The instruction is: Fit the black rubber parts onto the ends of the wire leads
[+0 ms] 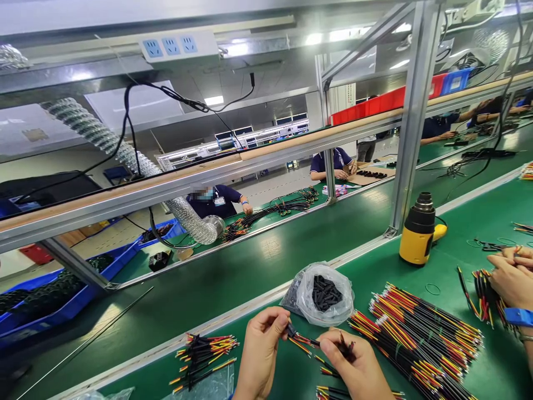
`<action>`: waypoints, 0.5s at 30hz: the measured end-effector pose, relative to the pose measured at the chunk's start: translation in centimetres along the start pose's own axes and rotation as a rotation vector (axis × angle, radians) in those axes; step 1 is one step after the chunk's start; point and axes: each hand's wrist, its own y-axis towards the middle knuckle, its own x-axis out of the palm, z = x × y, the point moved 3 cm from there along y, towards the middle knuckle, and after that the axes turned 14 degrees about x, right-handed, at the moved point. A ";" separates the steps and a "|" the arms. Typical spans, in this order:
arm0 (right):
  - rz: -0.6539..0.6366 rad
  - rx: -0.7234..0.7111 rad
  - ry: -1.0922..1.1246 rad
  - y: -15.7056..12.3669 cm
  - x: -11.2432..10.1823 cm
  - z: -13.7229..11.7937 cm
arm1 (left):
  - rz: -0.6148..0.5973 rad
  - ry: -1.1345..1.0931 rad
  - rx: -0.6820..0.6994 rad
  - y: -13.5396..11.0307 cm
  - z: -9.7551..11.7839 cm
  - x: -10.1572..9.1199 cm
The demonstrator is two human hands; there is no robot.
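We have a green bench point(368, 272) before us, and just beyond our hands stands an open plastic bag point(346, 311) filled with short black tubes point(327, 293). To the right, large bundles of wires point(433, 333) in black, red and yellow lie close beside our right hand; a smaller pile of wires point(208, 353) sits to the left. Farther right a yellow-and-black heat gun point(417, 233) stands upright, nozzle up, in front of a metal post point(410, 122) that, with its long rail, partly blocks our view of the far side. A silvery duct point(189, 219) hangs at the far left, near a co-worker's arm point(233, 197). At the right edge we see another person's hands point(512, 278) over more wires (a blue band shows at one wrist).

Our left hand point(264, 347) pinches a small dark piece point(291, 330) on a wire lead point(308, 339) between thumb and forefinger. Our right hand point(358, 364) has its thumb pressed to its fingers on the lead's other end; dark strands poke up there, though we cannot tell how many. The lead spans the gap between both hands, near the bag.
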 end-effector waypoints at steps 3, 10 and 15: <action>-0.003 0.017 0.035 -0.1 0.0 -0.6 | 0.000 0.017 0.013 0.0 0.2 0.0; -0.044 0.096 0.044 0.0 0.1 -0.3 | -0.058 0.087 0.031 0.1 0.2 -0.2; -0.035 0.108 0.074 0.1 0.0 0.3 | -0.154 0.263 0.152 0.3 1.1 -0.5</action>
